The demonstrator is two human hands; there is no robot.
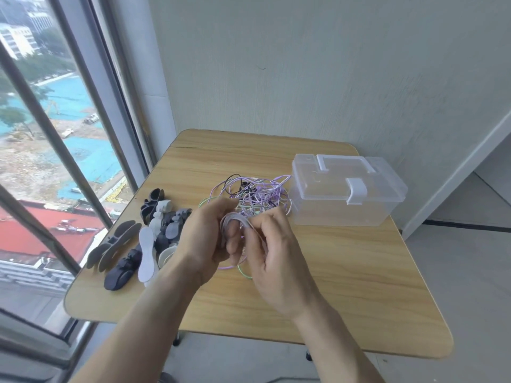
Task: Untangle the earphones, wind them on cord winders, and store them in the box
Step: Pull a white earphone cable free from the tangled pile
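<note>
A tangle of purple, green and black earphone cords [257, 194] lies on the wooden table [345, 286] left of a clear plastic box [345, 200] with its lid closed. My left hand [210, 239] holds a grey cord winder [235, 221] wrapped with pale purple cord, above the table's middle. My right hand [273, 252] pinches the cord beside the winder. Loose purple and green loops [243, 270] hang below the hands. Much of the winder is hidden by my fingers.
A pile of black, grey and white cord winders [149, 233] lies at the table's left side, close to a tall window [55, 134]. A wall stands behind the table. Floor shows to the right of it.
</note>
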